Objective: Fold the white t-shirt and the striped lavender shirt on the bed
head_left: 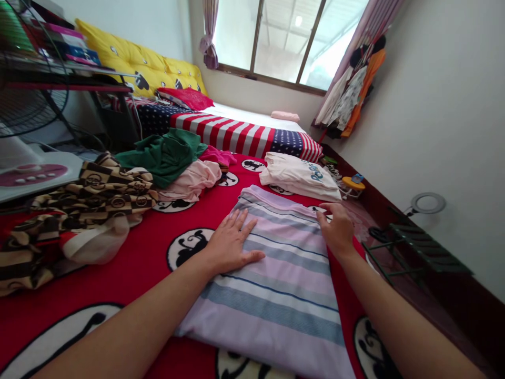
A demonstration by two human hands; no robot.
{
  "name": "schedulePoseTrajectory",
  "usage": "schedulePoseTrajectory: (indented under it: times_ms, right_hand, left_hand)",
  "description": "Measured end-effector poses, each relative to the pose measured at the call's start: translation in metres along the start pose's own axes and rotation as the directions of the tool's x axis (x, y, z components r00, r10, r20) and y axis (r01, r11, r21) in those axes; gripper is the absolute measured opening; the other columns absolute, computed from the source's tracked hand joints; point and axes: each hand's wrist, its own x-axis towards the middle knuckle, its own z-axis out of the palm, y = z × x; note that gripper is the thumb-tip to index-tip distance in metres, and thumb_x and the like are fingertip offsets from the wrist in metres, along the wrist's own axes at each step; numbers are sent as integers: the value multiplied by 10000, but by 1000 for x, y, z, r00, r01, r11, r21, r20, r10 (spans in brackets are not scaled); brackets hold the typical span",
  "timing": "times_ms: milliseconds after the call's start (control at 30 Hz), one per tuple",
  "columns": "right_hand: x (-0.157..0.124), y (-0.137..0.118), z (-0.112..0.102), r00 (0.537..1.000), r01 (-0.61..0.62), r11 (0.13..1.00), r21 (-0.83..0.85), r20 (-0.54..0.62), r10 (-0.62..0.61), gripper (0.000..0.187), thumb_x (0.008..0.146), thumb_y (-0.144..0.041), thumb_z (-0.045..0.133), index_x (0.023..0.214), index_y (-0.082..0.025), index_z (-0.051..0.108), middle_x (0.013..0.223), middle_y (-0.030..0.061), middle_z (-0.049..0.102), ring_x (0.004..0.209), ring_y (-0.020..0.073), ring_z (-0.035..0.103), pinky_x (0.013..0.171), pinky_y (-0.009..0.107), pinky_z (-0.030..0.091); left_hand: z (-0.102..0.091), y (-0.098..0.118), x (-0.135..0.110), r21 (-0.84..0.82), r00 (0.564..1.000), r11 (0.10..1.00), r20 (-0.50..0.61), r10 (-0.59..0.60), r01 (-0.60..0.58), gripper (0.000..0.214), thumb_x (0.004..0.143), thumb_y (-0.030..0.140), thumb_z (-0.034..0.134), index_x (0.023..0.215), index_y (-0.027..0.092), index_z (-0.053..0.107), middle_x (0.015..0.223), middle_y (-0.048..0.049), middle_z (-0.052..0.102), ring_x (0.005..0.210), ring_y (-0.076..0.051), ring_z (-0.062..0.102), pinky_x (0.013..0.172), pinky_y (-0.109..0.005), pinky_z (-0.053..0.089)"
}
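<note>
A folded striped shirt (284,273) in lilac, grey-blue and white lies flat in front of me on a red blanket (150,284) with black-and-white round prints. My left hand (231,245) rests palm down on the shirt's left side, fingers spread. At the shirt's upper right edge is my right hand (337,229), its fingers bent and its thumb and forefinger at the fabric's corner. Beyond the striped shirt lies a folded white T-shirt (295,176) with blue-green lettering.
Loose clothes lie to the left: a brown checked garment (98,184), a green one (168,152) and a pale pink one (189,181). A fan base (35,171) stands far left. On the right are a green folding stool (426,247) and a ring light (428,202).
</note>
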Motion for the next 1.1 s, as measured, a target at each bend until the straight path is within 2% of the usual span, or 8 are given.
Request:
schedulePoseTrajectory:
  times_ms: [133, 233, 367, 467, 600, 733, 900, 1100]
  right_hand:
    - [-10, -18, 10, 889, 268, 963, 17, 382, -254, 455, 939, -407, 377, 1320, -194, 506, 1403, 101, 497, 1302, 231, 433, 1060, 406, 344]
    - [-9, -22, 19, 768, 279, 954, -111, 622, -152, 563, 961, -452, 307, 1474, -220, 302, 1561, 72, 231, 1428, 256, 212, 1117, 520, 224]
    - [-13, -49, -1, 798, 234, 962, -139, 593, -108, 604, 939, -489, 378, 1451, -171, 346, 1550, 134, 240, 1420, 308, 219, 1103, 562, 227]
    - [-48, -95, -41, 833, 310, 944, 112, 446, -327, 473, 926, -461, 442, 1290, -170, 527, 1393, 138, 497, 1281, 259, 450, 1056, 423, 360]
    - [-122, -146, -80, 632, 444, 830, 338, 539, -557, 419, 831, -505, 594, 1158, -243, 601, 1150, 76, 656, 982, 234, 616, 824, 345, 513]
    - [-167, -155, -72, 663, 615, 767, 181, 407, -628, 481, 804, -364, 667, 1243, -194, 566, 1230, 105, 629, 1033, 278, 608, 825, 389, 532]
    - [-165, -144, -57, 601, 751, 642, 152, 245, -761, 360, 889, -79, 435, 1222, -87, 570, 1187, 151, 659, 1048, 242, 634, 839, 329, 529]
    - [-121, -137, -73, 765, 240, 833, 499, 431, -478, 295, 942, -217, 416, 1124, -159, 640, 783, 22, 725, 668, 136, 667, 611, 211, 505]
  left_hand:
    - [1, 1, 0, -27, 1000, 1000, -5, -16, 16, 932, 758, 808, 366, 1475, 215, 315, 1565, -135, 164, 1440, -338, 114, 1150, -477, 123]
    - [1, 0, 1, -79, 999, 996, -12, -39, 37, 914, 767, 789, 390, 1472, 210, 322, 1568, -131, 145, 1442, -338, 95, 1151, -484, 107]
    - [-3, -8, 2, -314, 999, 949, -31, -24, 13, 821, 805, 728, 423, 1443, 213, 384, 1553, -101, 224, 1442, -317, 127, 1160, -476, 93]
    - [-7, -17, 6, -655, 990, 755, -123, -63, -33, 727, 853, 681, 398, 1394, 199, 459, 1486, -96, 387, 1406, -279, 275, 1159, -420, 173]
    - [-10, -28, 10, -956, 941, 278, -177, -289, -94, 642, 869, 627, 451, 1275, 144, 564, 1354, -141, 544, 1291, -266, 464, 1105, -378, 305]
    - [-15, -37, 12, -991, 888, -57, -81, -453, -120, 551, 883, 590, 463, 1156, 136, 611, 1195, -156, 648, 1159, -259, 579, 1012, -391, 409]
    - [-20, -43, 11, -960, 858, -231, -18, -513, -158, 514, 894, 587, 438, 1047, 139, 638, 1066, -152, 692, 1024, -239, 646, 871, -356, 499]
    - [-21, -46, 12, -945, 865, -294, 24, -501, -144, 522, 896, 590, 425, 1035, 133, 636, 1052, -160, 689, 997, -239, 652, 835, -347, 516]
